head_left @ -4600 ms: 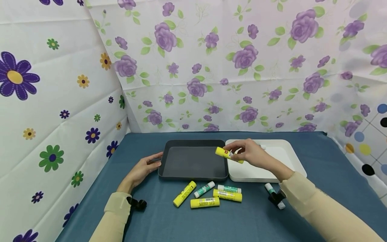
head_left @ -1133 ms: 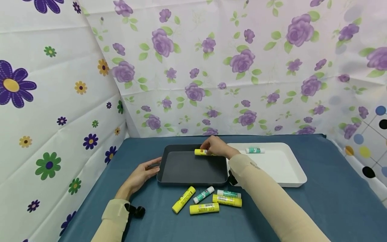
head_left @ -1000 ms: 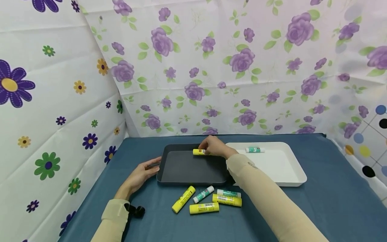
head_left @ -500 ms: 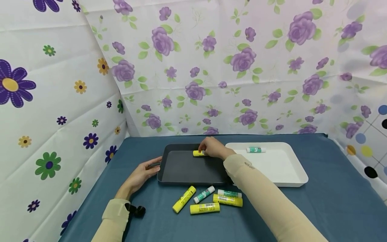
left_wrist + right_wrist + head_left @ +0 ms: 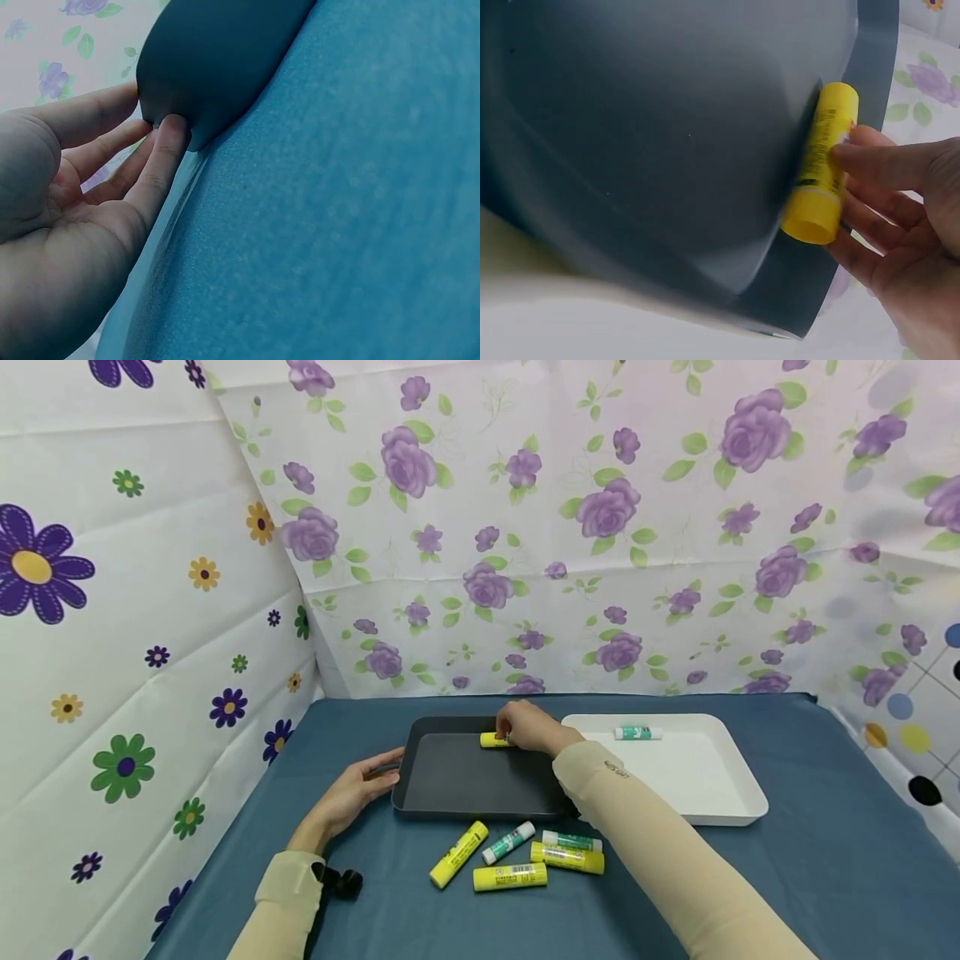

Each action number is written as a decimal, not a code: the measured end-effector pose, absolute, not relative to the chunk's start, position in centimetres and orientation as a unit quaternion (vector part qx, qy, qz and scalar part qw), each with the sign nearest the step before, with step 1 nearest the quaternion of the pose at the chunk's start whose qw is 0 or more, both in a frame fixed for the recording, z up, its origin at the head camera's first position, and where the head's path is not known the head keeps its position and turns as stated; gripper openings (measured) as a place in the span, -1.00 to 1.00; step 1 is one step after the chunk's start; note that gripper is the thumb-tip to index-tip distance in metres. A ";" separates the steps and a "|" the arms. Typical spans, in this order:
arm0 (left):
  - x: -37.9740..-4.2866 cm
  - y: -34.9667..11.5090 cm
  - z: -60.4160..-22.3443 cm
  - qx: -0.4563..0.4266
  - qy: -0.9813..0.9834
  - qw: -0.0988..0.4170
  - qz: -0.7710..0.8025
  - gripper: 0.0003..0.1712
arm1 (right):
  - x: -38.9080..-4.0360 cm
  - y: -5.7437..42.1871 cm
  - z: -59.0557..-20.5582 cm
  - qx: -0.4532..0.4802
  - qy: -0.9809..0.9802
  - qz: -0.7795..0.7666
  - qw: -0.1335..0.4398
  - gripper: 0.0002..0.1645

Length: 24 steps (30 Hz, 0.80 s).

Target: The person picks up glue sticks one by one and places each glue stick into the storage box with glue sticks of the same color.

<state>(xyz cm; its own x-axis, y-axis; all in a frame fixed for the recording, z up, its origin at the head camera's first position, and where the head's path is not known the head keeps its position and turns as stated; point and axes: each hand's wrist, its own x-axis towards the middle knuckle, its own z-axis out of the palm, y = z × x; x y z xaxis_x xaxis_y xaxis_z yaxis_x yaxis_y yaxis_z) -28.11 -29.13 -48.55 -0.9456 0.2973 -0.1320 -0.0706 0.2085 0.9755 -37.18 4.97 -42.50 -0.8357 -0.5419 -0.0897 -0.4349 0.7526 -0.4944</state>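
The right hand pinches a yellow glue stick at the far wall of the dark tray. The left hand, fingers relaxed, touches the tray's left rim.

Smooth matt plastic dark tray; glossy yellow plastic glue stick; finely textured blue cloth underneath.

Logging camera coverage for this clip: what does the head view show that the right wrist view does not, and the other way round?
Only the head view shows the left hand touching the tray's edge, the white tray with a green glue stick, and five loose sticks on the blue cloth. Only the right wrist view shows fingertips resting on the stick's label. Both show the right hand holding a yellow glue stick against the dark tray's far wall.
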 end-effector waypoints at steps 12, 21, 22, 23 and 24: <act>-28.1 -29.0 -48.5 0.081 0.763 0.147 0.624 -0.29 | -36.8 5.0 -42.3 -0.268 0.928 -0.231 0.120 -0.71; -28.2 -29.1 -48.5 0.078 0.764 0.145 0.624 -0.29 | -36.8 5.1 -42.3 -0.272 0.928 -0.221 0.130 -0.68; -28.1 -29.1 -48.5 0.079 0.765 0.144 0.623 -0.29 | -36.8 5.1 -42.3 -0.273 0.927 -0.221 0.130 -0.67; -28.1 -29.1 -48.5 0.079 0.765 0.143 0.623 -0.29 | -36.7 5.1 -42.2 -0.274 0.927 -0.221 0.130 -0.67; -28.1 -29.1 -48.6 0.081 0.765 0.142 0.623 -0.29 | -36.7 5.1 -42.2 -0.276 0.926 -0.222 0.129 -0.66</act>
<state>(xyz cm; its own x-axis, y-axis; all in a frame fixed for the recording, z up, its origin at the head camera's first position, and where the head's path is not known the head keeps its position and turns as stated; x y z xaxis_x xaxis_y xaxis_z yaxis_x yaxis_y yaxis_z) -28.09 -29.15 -48.57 -0.9465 0.3007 -0.1174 -0.0544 0.2099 0.9762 -36.69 5.15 -42.16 -0.8145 -0.5683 -0.1166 -0.4540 0.7496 -0.4816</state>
